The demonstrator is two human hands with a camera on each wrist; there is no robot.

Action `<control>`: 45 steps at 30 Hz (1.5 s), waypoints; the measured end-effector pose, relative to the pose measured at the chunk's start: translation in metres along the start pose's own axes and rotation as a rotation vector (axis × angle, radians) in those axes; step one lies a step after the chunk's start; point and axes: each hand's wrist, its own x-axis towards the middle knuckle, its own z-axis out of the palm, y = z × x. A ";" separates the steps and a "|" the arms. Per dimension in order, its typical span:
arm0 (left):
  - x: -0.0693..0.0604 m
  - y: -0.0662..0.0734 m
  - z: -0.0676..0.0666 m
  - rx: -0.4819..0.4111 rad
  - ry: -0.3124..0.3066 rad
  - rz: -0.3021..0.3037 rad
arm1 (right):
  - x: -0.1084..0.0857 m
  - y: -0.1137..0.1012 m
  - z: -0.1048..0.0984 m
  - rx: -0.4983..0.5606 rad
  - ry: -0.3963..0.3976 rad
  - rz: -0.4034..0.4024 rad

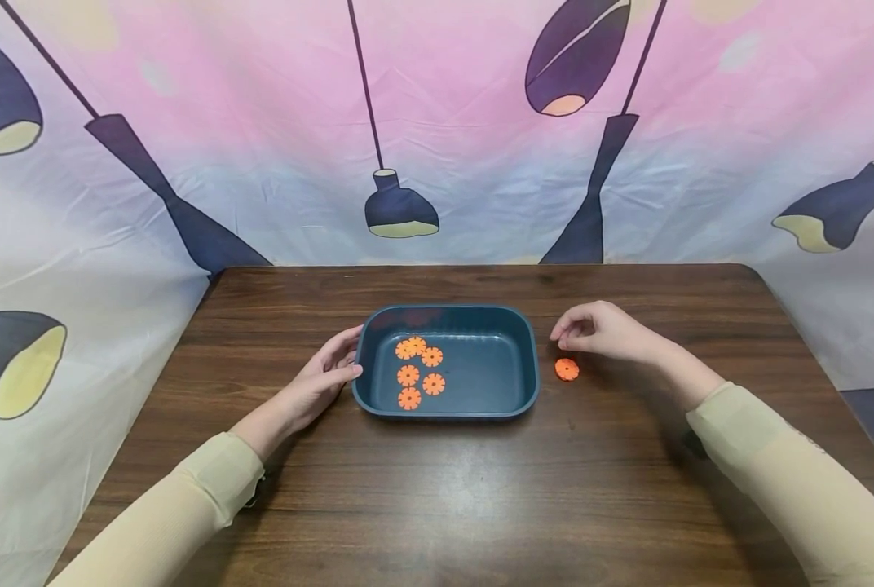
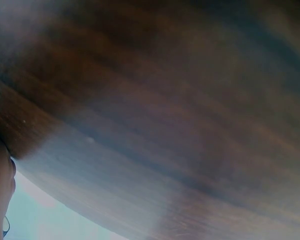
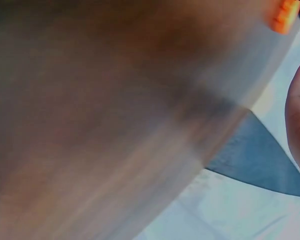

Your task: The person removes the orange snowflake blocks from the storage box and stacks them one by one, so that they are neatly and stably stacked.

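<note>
A dark blue tray (image 1: 488, 371) stands on the table with several orange notched discs (image 1: 408, 375) lying in its left half. My left hand (image 1: 312, 387) grips the tray's left side, its thumb at the rim. To the right of the tray my right hand (image 1: 606, 330) hovers with bent fingers, thumb and fingertips close together and nothing visible between them. Just below its fingertips lies an orange disc (image 1: 567, 369), perhaps a small stack. In the right wrist view, orange pieces (image 3: 286, 16) show at the top right, beside part of my right hand (image 3: 299, 117).
The brown wooden table (image 1: 444, 505) spreads around the tray. A printed cloth (image 1: 466, 147) with dark lamp shapes hangs behind the table and at its sides. The left wrist view is mostly blurred table surface (image 2: 140, 110).
</note>
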 end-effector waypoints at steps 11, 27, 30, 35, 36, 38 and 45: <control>-0.002 -0.001 0.000 0.011 0.005 0.002 | 0.019 -0.030 -0.001 0.047 0.022 -0.045; -0.002 -0.001 0.001 0.011 0.009 -0.012 | 0.054 -0.068 0.031 0.141 -0.067 -0.130; -0.002 -0.001 0.001 0.015 0.012 -0.016 | 0.060 -0.072 0.038 0.144 -0.086 -0.148; -0.001 0.000 0.002 0.016 0.015 -0.014 | 0.071 -0.076 0.051 0.116 -0.110 -0.172; -0.001 0.000 0.002 0.015 0.015 -0.014 | 0.073 -0.077 0.054 0.111 -0.113 -0.177; -0.001 0.001 0.003 0.013 0.012 -0.009 | 0.077 -0.078 0.059 0.108 -0.124 -0.187; 0.000 0.003 0.002 0.011 0.007 -0.006 | 0.087 -0.085 0.073 0.111 -0.169 -0.212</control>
